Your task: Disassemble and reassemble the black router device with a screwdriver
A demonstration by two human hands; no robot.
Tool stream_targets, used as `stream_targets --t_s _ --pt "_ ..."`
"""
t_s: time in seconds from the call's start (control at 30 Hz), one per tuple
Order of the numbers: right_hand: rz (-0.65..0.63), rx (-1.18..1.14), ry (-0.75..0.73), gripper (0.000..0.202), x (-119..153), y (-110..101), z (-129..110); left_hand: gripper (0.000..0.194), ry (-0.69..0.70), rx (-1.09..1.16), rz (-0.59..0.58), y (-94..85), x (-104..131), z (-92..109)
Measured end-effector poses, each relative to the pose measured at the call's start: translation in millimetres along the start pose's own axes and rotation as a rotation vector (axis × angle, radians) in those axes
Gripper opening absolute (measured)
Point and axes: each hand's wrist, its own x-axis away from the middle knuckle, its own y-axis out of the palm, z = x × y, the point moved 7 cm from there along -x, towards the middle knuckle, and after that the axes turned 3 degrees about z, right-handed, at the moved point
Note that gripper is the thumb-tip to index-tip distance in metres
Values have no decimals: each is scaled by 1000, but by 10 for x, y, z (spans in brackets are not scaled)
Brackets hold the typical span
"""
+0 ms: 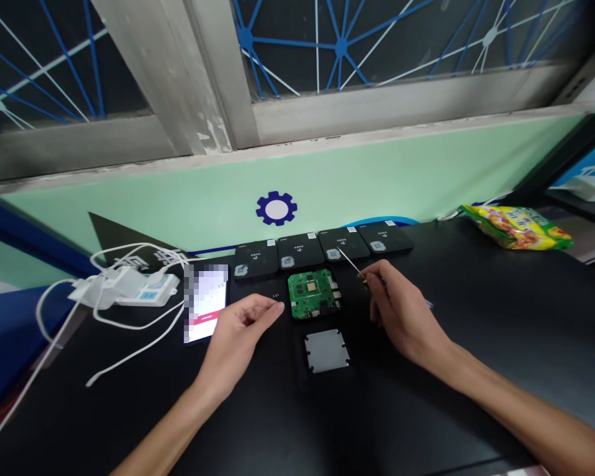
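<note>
A green circuit board (302, 305) sits in a black case on the dark table, between my two hands. My right hand (389, 301) grips a screwdriver (353, 262), its thin metal shaft pointing up and left, clear of the board. Just left of the case is my left hand (245, 327), thumb and fingertips pinched together; anything between them is too small to make out. A few tiny screws (276, 295) lie on the table by its fingertips. Nearer to me rests a square cover with a grey metal plate (327, 351).
Several closed black boxes (297, 252) stand in a row along the wall. To the left are a lit phone (209, 304) and a white power strip (151, 291) with loose cables (123, 363). A yellow-green snack bag (518, 227) lies at the back right.
</note>
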Motion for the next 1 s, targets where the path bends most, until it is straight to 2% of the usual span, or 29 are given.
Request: stream_targets --t_s 0.07,0.13,0.23,0.37,0.47,0.7,1.0 --pt "-35 -184 29 31 4 15 -34 38 -190 323 -119 90 46 -53" --pt "-35 -321 40 29 -4 24 -75 37 -295 563 -201 164 93 -53" --pt "-51 -592 128 33 -29 75 -71 36 -351 739 -284 235 133 -50" --pt "-165 -846 428 44 14 226 54 30 -381 795 -306 275 143 -108" --pt "-225 -960 522 39 64 280 65 26 -409 795 -311 311 140 -153" --pt "-265 -1058 439 26 88 285 -58 32 -411 706 -278 333 121 -202" --pt "-249 -979 366 25 58 290 -78 32 -402 678 -248 311 100 -201"
